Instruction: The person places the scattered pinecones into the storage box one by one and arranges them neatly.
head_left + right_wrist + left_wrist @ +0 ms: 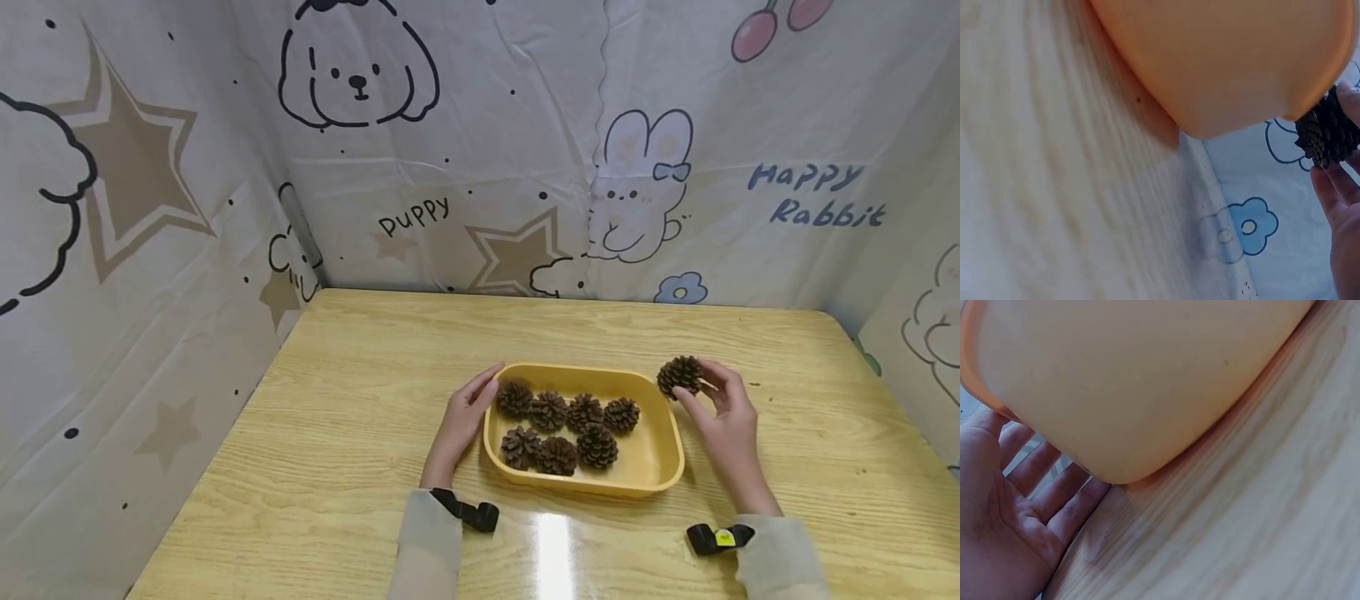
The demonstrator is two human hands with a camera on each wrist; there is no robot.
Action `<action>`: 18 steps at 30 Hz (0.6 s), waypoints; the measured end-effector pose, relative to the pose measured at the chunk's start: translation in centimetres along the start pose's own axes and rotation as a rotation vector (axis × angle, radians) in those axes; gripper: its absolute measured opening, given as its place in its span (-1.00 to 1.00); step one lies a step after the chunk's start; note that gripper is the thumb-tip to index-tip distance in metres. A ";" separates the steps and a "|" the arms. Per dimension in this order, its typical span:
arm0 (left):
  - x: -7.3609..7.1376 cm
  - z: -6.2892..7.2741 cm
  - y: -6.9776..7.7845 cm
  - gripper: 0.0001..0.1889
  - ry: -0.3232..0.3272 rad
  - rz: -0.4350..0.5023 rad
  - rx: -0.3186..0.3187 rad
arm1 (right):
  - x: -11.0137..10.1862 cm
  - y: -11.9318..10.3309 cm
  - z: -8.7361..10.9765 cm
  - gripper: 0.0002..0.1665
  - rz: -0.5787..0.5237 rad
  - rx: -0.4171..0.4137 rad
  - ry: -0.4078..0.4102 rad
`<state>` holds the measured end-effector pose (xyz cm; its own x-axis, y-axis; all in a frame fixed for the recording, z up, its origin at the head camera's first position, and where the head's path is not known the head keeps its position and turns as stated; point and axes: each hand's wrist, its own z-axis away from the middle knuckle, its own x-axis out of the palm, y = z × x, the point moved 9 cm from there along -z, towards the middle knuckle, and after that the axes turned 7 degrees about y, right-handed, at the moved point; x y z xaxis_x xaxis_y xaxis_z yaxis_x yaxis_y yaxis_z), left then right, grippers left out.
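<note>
A yellow plastic tub (648,454) stands on the table and holds several brown pine cones (597,446), grouped toward its left and middle. At the tub's left end, my left hand (461,421) touches the outside, thumb by the rim. The left wrist view shows this left hand (1016,506) with its fingers extended along the tub wall (1129,381). Just beyond the right rim, my right hand (723,417) pinches another pine cone (680,377) between thumb and fingers. In the right wrist view, that pine cone (1329,131) appears beside the tub's rim, above table level.
The wood-grain table (345,433) extends around the tub on all sides. Behind it and to the left hangs a pale printed cloth (465,150) with cartoon animals and stars. Each wrist wears a black strap (468,510) below the hand.
</note>
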<state>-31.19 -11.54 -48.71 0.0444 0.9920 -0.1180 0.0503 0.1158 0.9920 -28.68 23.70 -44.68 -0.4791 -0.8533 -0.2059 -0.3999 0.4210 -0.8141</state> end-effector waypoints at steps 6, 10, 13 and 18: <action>-0.1 -0.1 -0.1 -0.55 0.000 -0.008 0.006 | 0.3 -1.9 0.7 -0.30 -0.072 -0.111 0.011; 0.0 -0.1 0.0 -0.55 -0.004 -0.012 0.009 | 0.5 -2.8 1.2 -0.28 -0.085 -0.155 -0.012; -0.1 -0.1 0.1 -0.55 -0.003 -0.006 0.007 | 0.8 -3.3 1.8 -0.26 -0.093 -0.177 -0.050; 0.0 0.0 0.1 -0.55 -0.004 -0.001 0.007 | 1.3 -4.1 2.7 -0.23 -0.088 -0.206 -0.125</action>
<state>-31.21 -11.58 -48.65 0.0486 0.9917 -0.1192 0.0569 0.1164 0.9916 -25.55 19.98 -43.08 -0.3399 -0.9155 -0.2152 -0.5928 0.3862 -0.7067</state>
